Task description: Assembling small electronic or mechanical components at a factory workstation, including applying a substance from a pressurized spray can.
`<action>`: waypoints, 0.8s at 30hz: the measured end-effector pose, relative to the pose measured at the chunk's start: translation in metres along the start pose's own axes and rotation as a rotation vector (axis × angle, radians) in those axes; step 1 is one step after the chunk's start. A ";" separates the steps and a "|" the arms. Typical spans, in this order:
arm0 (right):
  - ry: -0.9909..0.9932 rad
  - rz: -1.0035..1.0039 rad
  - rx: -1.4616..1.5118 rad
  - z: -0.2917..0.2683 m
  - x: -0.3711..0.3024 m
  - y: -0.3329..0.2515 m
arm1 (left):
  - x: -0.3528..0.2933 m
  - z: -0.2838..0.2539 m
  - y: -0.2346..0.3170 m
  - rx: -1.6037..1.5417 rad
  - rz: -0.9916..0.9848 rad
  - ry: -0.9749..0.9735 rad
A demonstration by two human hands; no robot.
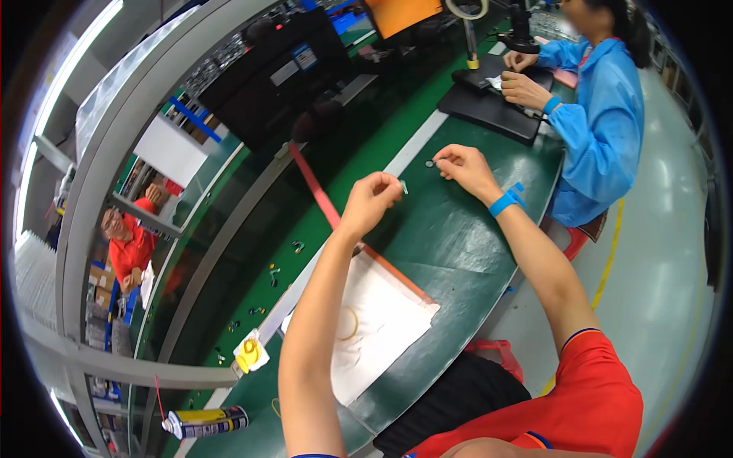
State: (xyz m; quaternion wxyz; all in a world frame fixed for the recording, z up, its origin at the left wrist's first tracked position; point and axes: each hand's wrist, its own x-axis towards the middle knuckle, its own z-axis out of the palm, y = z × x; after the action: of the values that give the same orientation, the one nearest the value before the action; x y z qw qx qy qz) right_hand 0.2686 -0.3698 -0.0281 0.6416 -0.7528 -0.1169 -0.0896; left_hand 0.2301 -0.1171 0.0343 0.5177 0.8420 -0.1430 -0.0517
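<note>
Both of my hands are raised over the green bench top, a short gap between them. My left hand pinches a small pale-green piece between thumb and fingertips; it is too small to name. Across from it, my right hand holds a small dark round part with a lighter centre, gripped at its edge. A blue wrist strap circles my right wrist. Under my left forearm lies a white sheet with an orange-red edge strip along its far side. A thin yellow ring rests on the sheet.
Left of the bench runs a green conveyor belt with several small parts. A spray can lies near a white pad with a yellow item. A co-worker in blue works over a black mat. A metal frame stands left.
</note>
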 end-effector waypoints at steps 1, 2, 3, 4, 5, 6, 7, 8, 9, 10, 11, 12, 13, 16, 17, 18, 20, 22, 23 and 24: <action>-0.054 0.015 0.009 0.008 -0.002 0.001 | -0.023 -0.010 0.001 -0.181 -0.033 -0.088; -0.122 0.009 0.059 0.016 -0.005 0.004 | -0.046 -0.019 0.001 -0.211 -0.046 -0.087; -0.188 0.001 0.108 0.022 -0.012 -0.008 | -0.073 -0.026 0.010 -0.241 -0.054 -0.085; -0.232 0.021 0.154 0.028 -0.025 -0.028 | -0.098 -0.032 0.015 -0.268 -0.082 -0.071; -0.264 0.040 0.159 0.034 -0.039 -0.045 | -0.119 -0.035 0.021 -0.290 -0.108 -0.055; -0.335 0.068 0.234 0.044 -0.052 -0.059 | -0.142 -0.040 0.024 -0.311 -0.139 -0.032; -0.399 0.098 0.306 0.054 -0.064 -0.073 | -0.163 -0.044 0.025 -0.332 -0.150 0.012; -0.472 0.133 0.357 0.066 -0.077 -0.082 | -0.181 -0.046 0.024 -0.348 -0.182 0.034; -0.535 0.167 0.403 0.076 -0.088 -0.093 | -0.195 -0.049 0.025 -0.384 -0.211 0.058; -0.617 0.228 0.453 0.087 -0.097 -0.103 | -0.208 -0.053 0.021 -0.418 -0.241 0.087; -0.656 0.272 0.478 0.099 -0.105 -0.110 | -0.219 -0.057 0.012 -0.404 -0.228 0.099; -0.691 0.311 0.500 0.109 -0.111 -0.114 | -0.227 -0.059 0.007 -0.418 -0.245 0.114; -0.745 0.355 0.537 0.116 -0.116 -0.114 | -0.233 -0.060 0.004 -0.426 -0.260 0.123; -0.767 0.340 0.500 0.137 -0.124 -0.118 | -0.248 -0.062 -0.006 -0.462 -0.257 0.140; -0.775 0.316 0.412 0.140 -0.125 -0.122 | -0.252 -0.062 -0.006 -0.418 -0.239 0.185; -0.785 0.329 0.402 0.144 -0.127 -0.120 | -0.254 -0.060 -0.006 -0.375 -0.217 0.227; -0.765 0.267 0.413 0.153 -0.132 -0.118 | -0.258 -0.060 -0.005 -0.389 -0.194 0.283; -0.788 0.247 0.352 0.156 -0.135 -0.118 | -0.260 -0.062 -0.003 0.188 -0.019 0.348; -0.798 0.213 0.303 0.157 -0.137 -0.118 | -0.262 -0.061 -0.005 0.174 -0.027 0.359; -0.811 0.221 0.290 0.157 -0.138 -0.117 | -0.261 -0.059 -0.006 0.224 0.026 0.376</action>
State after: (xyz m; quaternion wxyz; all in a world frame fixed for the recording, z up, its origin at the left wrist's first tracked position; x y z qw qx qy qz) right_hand 0.1004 -0.2059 0.0179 0.6484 -0.6374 -0.2893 0.2995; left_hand -0.0043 0.0125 0.0399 0.4391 0.8871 -0.0597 0.1294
